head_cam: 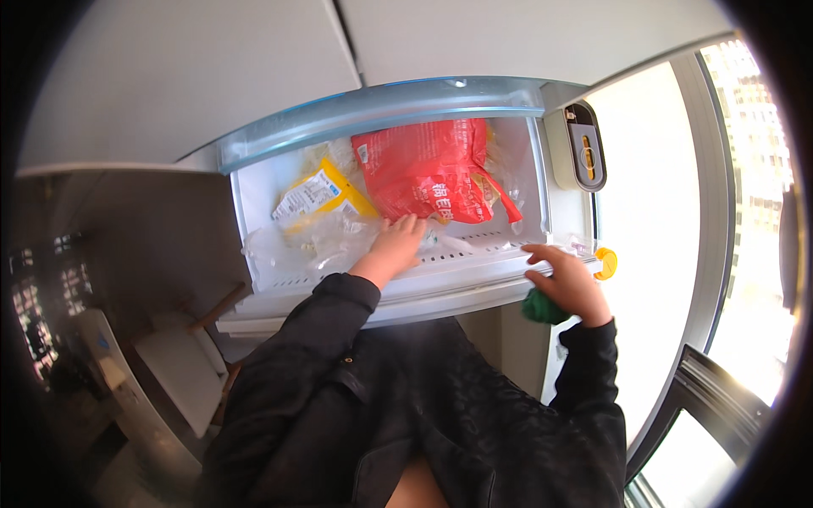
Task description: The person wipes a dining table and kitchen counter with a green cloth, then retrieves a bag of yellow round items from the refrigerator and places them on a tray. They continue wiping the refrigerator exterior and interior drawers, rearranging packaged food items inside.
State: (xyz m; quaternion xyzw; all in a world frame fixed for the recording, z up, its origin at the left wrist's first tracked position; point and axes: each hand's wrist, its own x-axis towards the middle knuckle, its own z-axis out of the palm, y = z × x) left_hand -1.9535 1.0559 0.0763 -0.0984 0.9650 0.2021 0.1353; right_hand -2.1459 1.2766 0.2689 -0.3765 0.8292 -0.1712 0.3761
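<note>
A white refrigerator drawer (394, 289) is pulled out before me. Inside it lie a large red plastic food package (419, 168), a yellow package with a white label (324, 193) and crumpled clear plastic bags (333, 241). My left hand (397, 247) rests over the drawer's front part, its fingertips at the lower edge of the red package and beside the clear bags; whether it grips anything cannot be told. My right hand (562, 279) is at the drawer's front right corner, fingers bent and apart. A green cloth-like bundle (544, 307) is below its palm; how it is held is partly hidden.
A translucent shelf or drawer front (381, 117) crosses above the open drawer. On the right are a grey-green holder (579, 149) on the side wall, a round yellow object (606, 263) and a bright window. A chair (181, 368) stands at the lower left.
</note>
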